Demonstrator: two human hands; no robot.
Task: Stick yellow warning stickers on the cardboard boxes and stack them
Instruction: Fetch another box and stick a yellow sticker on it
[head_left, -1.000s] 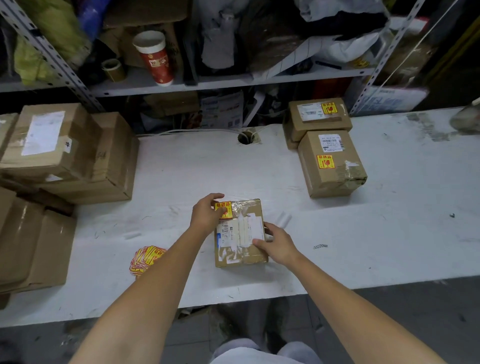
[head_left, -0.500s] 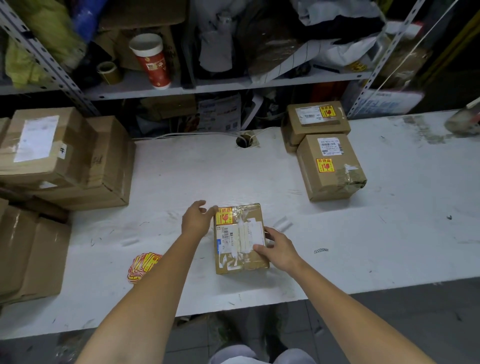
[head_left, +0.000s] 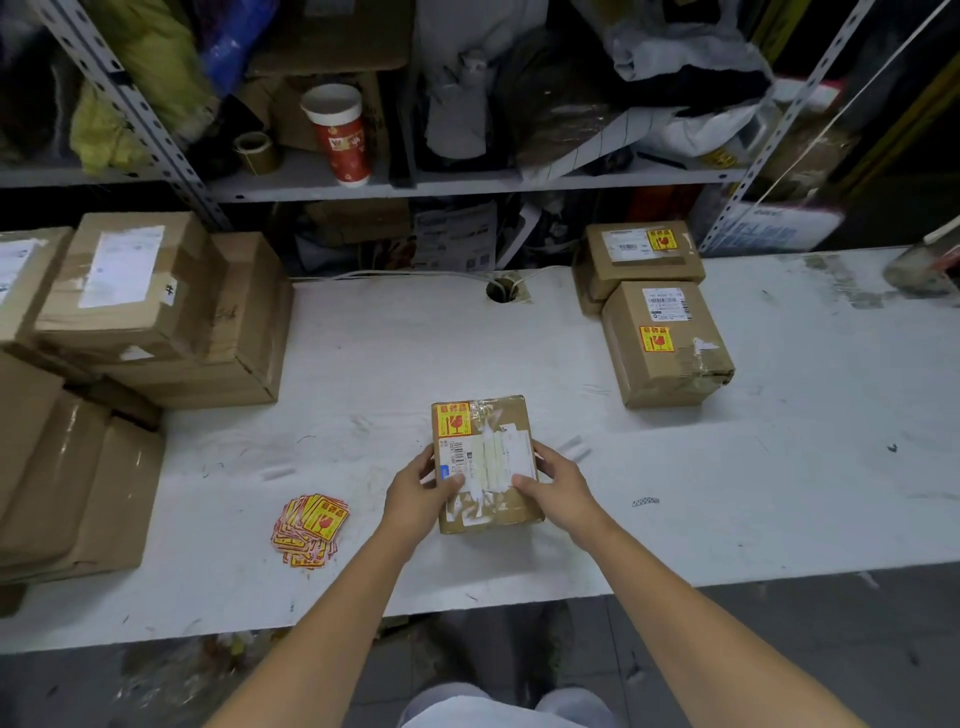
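A small cardboard box lies in the middle of the white table, with a yellow warning sticker on its far left corner and a white label over its top. My left hand grips the box's left side, thumb on top. My right hand grips its right side, thumb on the label. A loose pile of yellow stickers lies on the table to the left. Two stickered boxes sit at the back right, the nearer one in front of the farther one.
Several larger plain cardboard boxes are stacked at the table's left end. A metal shelf behind holds a red paper cup, a tape roll and bags. A cable hole sits at the table's back edge.
My left hand has come off the sticker at the box's far corner and moved down to grip the box's left side. My right hand stays on the right side.
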